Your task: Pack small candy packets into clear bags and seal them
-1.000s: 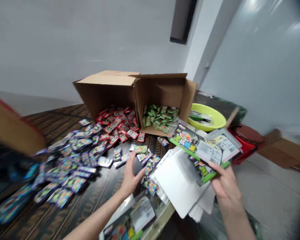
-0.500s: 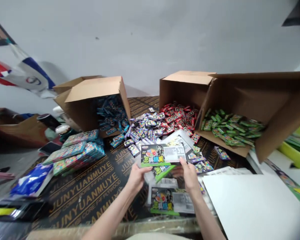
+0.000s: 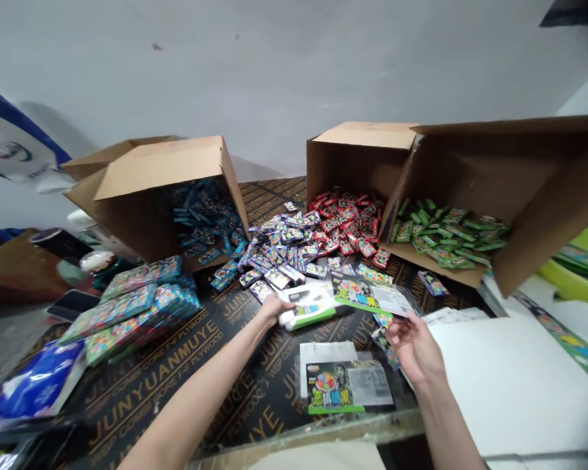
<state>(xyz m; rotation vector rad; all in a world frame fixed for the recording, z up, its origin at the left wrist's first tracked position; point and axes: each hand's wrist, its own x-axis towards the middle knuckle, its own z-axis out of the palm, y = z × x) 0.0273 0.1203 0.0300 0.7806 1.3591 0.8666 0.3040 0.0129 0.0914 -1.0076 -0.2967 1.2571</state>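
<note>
My left hand presses on a folded white-and-green card in clear plastic, its fingers curled over the card's end. My right hand pinches the lower edge of a printed candy display card, which has a green border and a white label. Another such card lies flat on the table below my hands, on a white sheet. Loose colourful candy packets lie in a heap just beyond my left hand. The table's dark printed plywood top spreads under everything.
Tipped cardboard boxes spill blue packets, red packets and green packets. Stacked wrapped packs and a blue bag lie at left. A white board sits at right, beside a yellow-green basin.
My view has swung from the right side of the table to face the boxes. My hands have moved apart, and the display card has dropped lower, now pinched by my right hand alone.
</note>
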